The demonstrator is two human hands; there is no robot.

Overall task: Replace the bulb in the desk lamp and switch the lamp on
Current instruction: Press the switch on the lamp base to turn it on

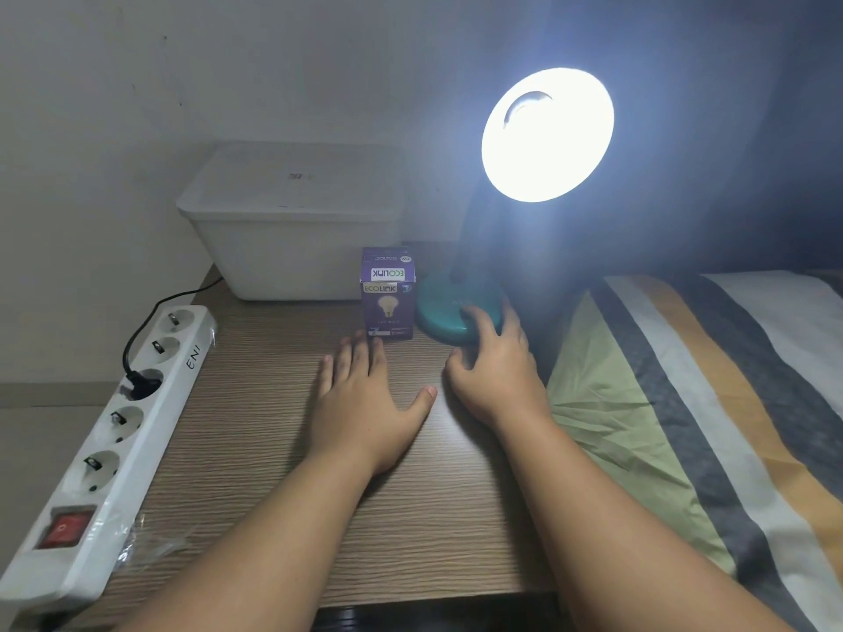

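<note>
The desk lamp is lit: its round shade [547, 134] glares white and faces me, so the bulb inside is lost in the glare. The lamp's teal round base [438, 307] stands on the wooden table [283, 472]. My right hand [495, 367] rests at the front edge of that base, fingertips on it, holding nothing. My left hand [365, 399] lies flat on the table, fingers spread, just in front of a purple bulb box [387, 294] that stands upright left of the base.
A white power strip [114, 431] with a red switch lies along the table's left edge, one black plug in it. A white lidded plastic bin [292, 221] sits at the back. A striped pillow [693, 403] borders the table on the right.
</note>
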